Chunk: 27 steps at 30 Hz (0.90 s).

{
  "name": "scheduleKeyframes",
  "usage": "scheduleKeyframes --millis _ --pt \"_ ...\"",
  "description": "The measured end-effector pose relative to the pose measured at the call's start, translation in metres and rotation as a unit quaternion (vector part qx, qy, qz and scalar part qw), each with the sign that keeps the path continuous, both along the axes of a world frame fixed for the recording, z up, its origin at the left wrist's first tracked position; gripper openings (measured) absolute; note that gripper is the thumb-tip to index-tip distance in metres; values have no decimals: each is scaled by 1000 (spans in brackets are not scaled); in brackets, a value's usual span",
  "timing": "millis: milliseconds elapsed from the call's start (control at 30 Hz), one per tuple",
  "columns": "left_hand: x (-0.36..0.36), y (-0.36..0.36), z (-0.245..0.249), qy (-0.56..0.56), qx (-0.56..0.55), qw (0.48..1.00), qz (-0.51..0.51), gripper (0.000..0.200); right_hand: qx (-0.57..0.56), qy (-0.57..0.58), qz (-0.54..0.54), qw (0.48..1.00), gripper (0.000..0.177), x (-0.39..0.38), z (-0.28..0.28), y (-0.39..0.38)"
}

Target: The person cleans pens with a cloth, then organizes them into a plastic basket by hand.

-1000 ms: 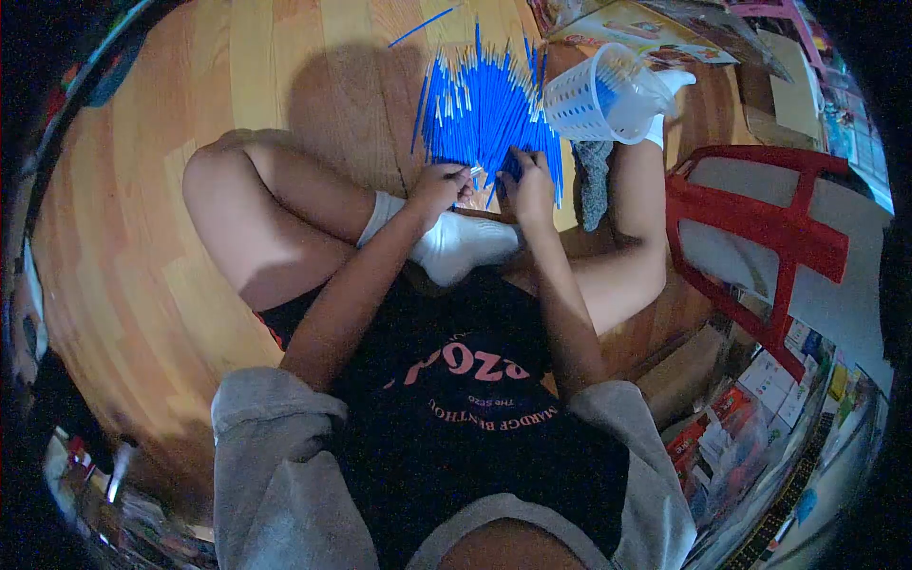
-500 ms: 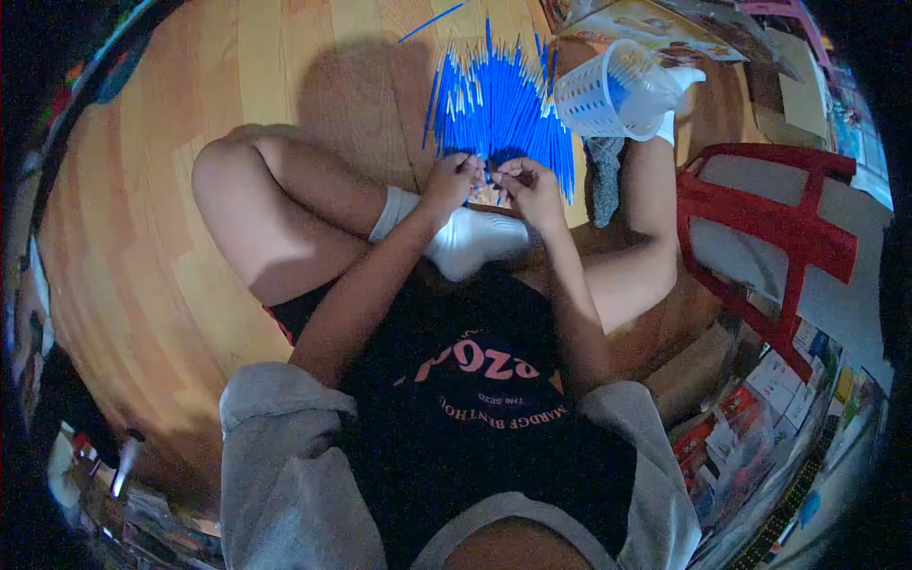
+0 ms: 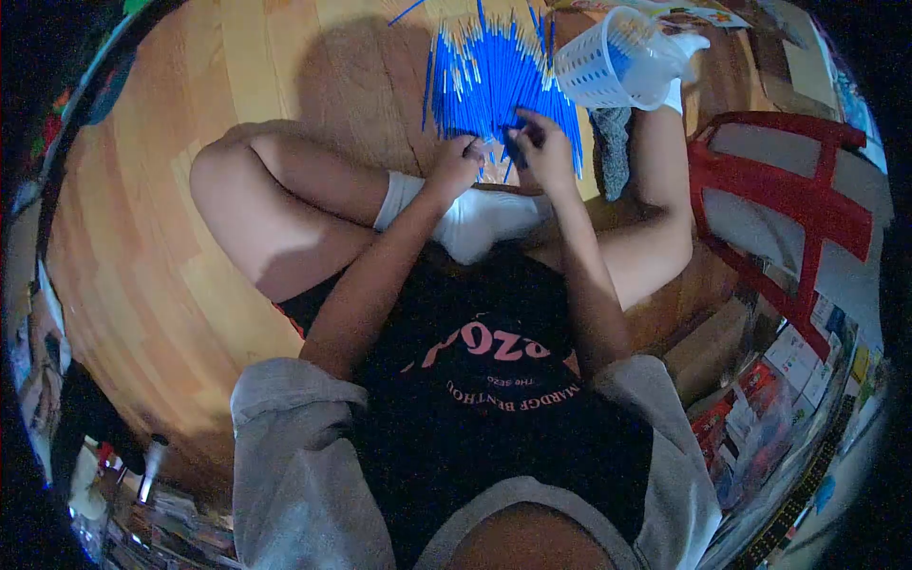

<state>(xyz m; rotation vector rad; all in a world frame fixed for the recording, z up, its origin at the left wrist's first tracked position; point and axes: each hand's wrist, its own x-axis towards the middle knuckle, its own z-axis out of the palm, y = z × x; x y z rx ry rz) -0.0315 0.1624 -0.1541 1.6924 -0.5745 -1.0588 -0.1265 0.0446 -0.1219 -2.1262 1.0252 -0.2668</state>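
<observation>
A wide pile of thin blue sticks with pale tips (image 3: 494, 76) lies on the wooden floor in front of my crossed legs. At its near left edge my left hand (image 3: 460, 163) is closed, fingers pinched together; what they hold is too small to make out. My right hand (image 3: 543, 152) is over the near right part of the pile, thumb and fingers apart, with the blue sticks just beyond its fingertips. Beside the pile on the right, a white perforated basket (image 3: 594, 71) lies tilted, with more pale-tipped sticks and clear plastic in it.
My white-socked foot (image 3: 475, 223) is just below my hands. A grey fuzzy item (image 3: 613, 152) lies by my other leg. To the right stands a red frame (image 3: 779, 195), with boxes and papers below it. A single blue stick (image 3: 407, 12) lies at the top.
My right hand has moved up and right over the sticks, and its fingers have spread. My left hand stays near the pile's edge. The whole view has shifted slightly.
</observation>
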Motion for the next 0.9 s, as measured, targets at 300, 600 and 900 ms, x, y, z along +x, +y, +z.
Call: scheduleKeyframes --millis 300,600,900 --pt "2 1 -1 8 28 1000 -12 23 -154 124 59 978 48 11 -9 -9" --pt "-2 2 -4 57 23 998 1 24 -149 152 40 976 54 11 4 7" --pt "1 2 7 138 36 989 32 23 -195 119 31 973 33 12 -7 8"
